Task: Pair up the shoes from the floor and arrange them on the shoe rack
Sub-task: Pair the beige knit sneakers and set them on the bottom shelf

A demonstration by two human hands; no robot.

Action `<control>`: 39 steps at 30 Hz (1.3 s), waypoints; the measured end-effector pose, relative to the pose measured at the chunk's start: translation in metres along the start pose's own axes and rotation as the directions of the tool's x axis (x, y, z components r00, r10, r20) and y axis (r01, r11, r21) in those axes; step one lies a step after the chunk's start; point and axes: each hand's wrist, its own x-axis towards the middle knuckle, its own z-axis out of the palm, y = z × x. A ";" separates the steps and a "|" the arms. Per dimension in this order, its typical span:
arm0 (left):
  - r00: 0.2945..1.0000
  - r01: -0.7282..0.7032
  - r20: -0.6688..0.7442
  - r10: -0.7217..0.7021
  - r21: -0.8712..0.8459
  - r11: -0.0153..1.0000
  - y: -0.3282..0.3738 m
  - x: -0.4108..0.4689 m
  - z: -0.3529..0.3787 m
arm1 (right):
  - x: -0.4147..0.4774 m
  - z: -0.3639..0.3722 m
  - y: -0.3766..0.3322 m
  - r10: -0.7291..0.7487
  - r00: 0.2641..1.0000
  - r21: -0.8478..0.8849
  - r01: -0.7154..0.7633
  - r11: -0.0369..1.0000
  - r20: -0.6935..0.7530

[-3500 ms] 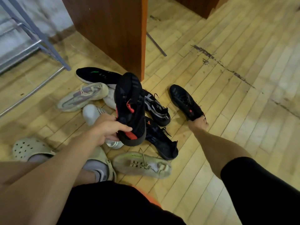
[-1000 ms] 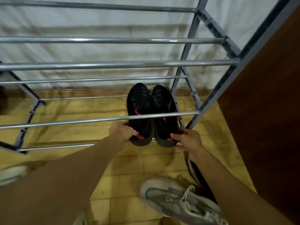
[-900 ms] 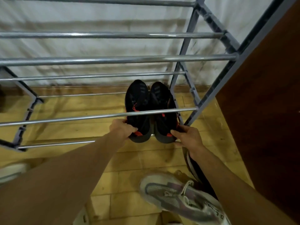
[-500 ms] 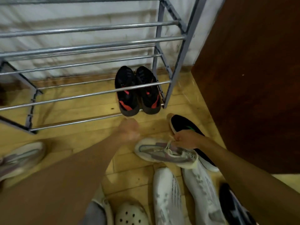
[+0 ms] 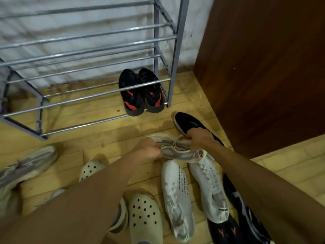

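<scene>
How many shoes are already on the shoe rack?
2: the black-and-red pair, left shoe and right shoe, side by side at the right end of the shoe rack, lowest tier. None seems hidden.

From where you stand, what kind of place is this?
Probably a home entryway or shoe corner: a metal shoe rack against the wall, a wooden floor strewn with loose shoes, and a wooden cabinet beside the rack.

Left hand (image 5: 149, 151): forearm bare, extended forward from lower left, fingers curled closed around a grasp, knuckles up. Right hand (image 5: 199, 138): forearm bare, extended from lower right, fingers closed in a grip, wrist bent slightly down. Hands near each other, not touching.
</scene>
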 end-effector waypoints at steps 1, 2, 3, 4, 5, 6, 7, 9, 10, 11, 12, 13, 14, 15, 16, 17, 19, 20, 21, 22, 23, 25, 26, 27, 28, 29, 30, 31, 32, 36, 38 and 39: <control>1.000 -0.004 -0.018 0.003 -0.020 1.000 0.004 -0.008 -0.006 | -0.008 -0.009 0.001 0.004 1.000 0.048 -0.004 0.999 -0.002; 0.999 0.006 -0.043 -0.007 -0.038 0.999 0.008 -0.017 -0.012 | -0.018 -0.019 0.002 -0.003 1.000 0.087 0.004 0.996 -0.011; 0.997 0.021 -0.070 -0.024 -0.044 0.999 0.013 -0.028 -0.018 | -0.030 -0.031 0.001 -0.019 1.000 0.125 0.021 0.992 -0.019; 0.996 0.023 -0.080 -0.027 -0.053 0.998 0.017 -0.038 -0.024 | -0.041 -0.041 0.000 -0.033 0.999 0.198 0.038 0.979 -0.026; 0.996 0.022 -0.080 -0.028 -0.082 0.996 0.022 -0.053 -0.032 | -0.054 -0.054 -0.005 -0.053 0.998 0.307 0.063 0.950 -0.040; 0.996 0.028 -0.076 -0.038 -0.127 0.991 0.027 -0.069 -0.039 | -0.066 -0.066 -0.012 -0.076 0.995 0.424 0.093 0.901 -0.057; 0.995 0.027 -0.089 -0.043 -0.178 0.984 0.030 -0.087 -0.047 | -0.080 -0.079 -0.020 -0.100 0.992 0.512 0.127 0.850 -0.079; 0.986 -0.021 -0.162 -0.034 -0.323 0.946 0.036 -0.122 -0.064 | -0.107 -0.103 -0.040 -0.139 0.982 0.599 0.190 0.778 -0.130; 0.978 -0.055 -0.205 -0.036 -0.419 0.906 0.038 -0.143 -0.073 | -0.122 -0.116 -0.052 -0.161 0.974 0.623 0.228 0.749 -0.162; 0.967 -0.102 -0.254 -0.035 -0.510 0.854 0.039 -0.162 -0.082 | -0.139 -0.129 -0.065 -0.180 0.964 0.638 0.264 0.723 -0.196; 0.946 -0.166 -0.321 -0.035 -0.576 0.800 0.038 -0.180 -0.092 | -0.155 -0.140 -0.079 -0.203 0.951 0.651 0.306 0.694 -0.231; 0.919 -0.231 -0.393 -0.041 -0.617 0.752 0.035 -0.198 -0.102 | -0.171 -0.152 -0.094 -0.227 0.938 0.666 0.345 0.661 -0.261; 0.892 -0.280 -0.449 -0.053 -0.641 0.715 0.032 -0.212 -0.111 | -0.184 -0.161 -0.108 -0.248 0.927 0.685 0.376 0.624 -0.282; 0.866 -0.325 -0.496 -0.067 -0.659 0.679 0.026 -0.229 -0.122 | -0.201 -0.171 -0.124 -0.277 0.912 0.691 0.411 0.594 -0.303; 0.845 -0.366 -0.530 -0.074 -0.674 0.641 0.019 -0.246 -0.133 | -0.215 -0.178 -0.140 -0.301 0.897 0.690 0.441 0.573 -0.323; 0.827 -0.407 -0.557 -0.076 -0.686 0.603 0.012 -0.264 -0.143 | -0.228 -0.184 -0.156 -0.327 0.881 0.682 0.472 0.558 -0.342; 0.783 -0.480 -0.617 -0.084 -0.684 0.549 -0.005 -0.296 -0.160 | -0.250 -0.193 -0.186 -0.368 0.850 0.652 0.526 0.546 -0.377; 0.756 -0.505 -0.646 -0.101 -0.675 0.538 -0.016 -0.311 -0.168 | -0.261 -0.196 -0.204 -0.397 0.830 0.616 0.557 0.557 -0.392; 0.731 -0.526 -0.672 -0.115 -0.663 0.532 -0.028 -0.326 -0.174 | -0.272 -0.199 -0.222 -0.428 0.811 0.567 0.585 0.580 -0.399; 0.707 -0.547 -0.696 -0.126 -0.650 0.528 -0.040 -0.339 -0.179 | -0.281 -0.199 -0.241 -0.458 0.793 0.516 0.610 0.602 -0.403; 0.683 -0.562 -0.717 -0.142 -0.639 0.526 -0.053 -0.351 -0.184 | -0.289 -0.198 -0.261 -0.478 0.780 0.475 0.625 0.619 -0.404; 0.640 -0.572 -0.740 -0.206 -0.638 0.516 -0.081 -0.368 -0.189 | -0.300 -0.191 -0.298 -0.511 0.761 0.407 0.647 0.645 -0.400; 0.621 -0.574 -0.744 -0.247 -0.646 0.503 -0.099 -0.375 -0.189 | -0.303 -0.184 -0.317 -0.524 0.757 0.388 0.652 0.652 -0.391; 0.610 -0.575 -0.739 -0.286 -0.661 0.482 -0.119 -0.380 -0.187 | -0.306 -0.176 -0.336 -0.540 0.753 0.377 0.656 0.654 -0.376; 0.609 -0.578 -0.727 -0.317 -0.680 0.450 -0.141 -0.384 -0.183 | -0.309 -0.165 -0.353 -0.552 0.753 0.370 0.658 0.656 -0.358; 0.618 -0.583 -0.710 -0.337 -0.702 0.409 -0.160 -0.386 -0.178 | -0.310 -0.156 -0.368 -0.560 0.753 0.368 0.657 0.658 -0.345; 0.636 -0.583 -0.683 -0.360 -0.730 0.356 -0.182 -0.388 -0.171 | -0.311 -0.144 -0.384 -0.567 0.758 0.361 0.652 0.667 -0.321; 0.658 -0.583 -0.654 -0.373 -0.756 0.299 -0.203 -0.390 -0.163 | -0.311 -0.133 -0.399 -0.570 0.766 0.356 0.642 0.679 -0.296; 0.679 -0.577 -0.625 -0.385 -0.779 0.247 -0.223 -0.390 -0.154 | -0.311 -0.120 -0.413 -0.578 0.772 0.352 0.636 0.687 -0.265; 0.733 -0.534 -0.527 -0.430 -0.838 0.116 -0.294 -0.384 -0.114 | -0.300 -0.065 -0.454 -0.584 0.804 0.339 0.584 0.738 -0.113; 0.757 -0.477 -0.473 -0.450 -0.871 0.113 -0.326 -0.376 -0.093 | -0.292 -0.034 -0.467 -0.568 0.821 0.353 0.547 0.759 -0.050; 0.767 -0.443 -0.449 -0.459 -0.887 0.127 -0.339 -0.371 -0.084 | -0.286 -0.020 -0.470 -0.553 0.832 0.362 0.525 0.771 -0.028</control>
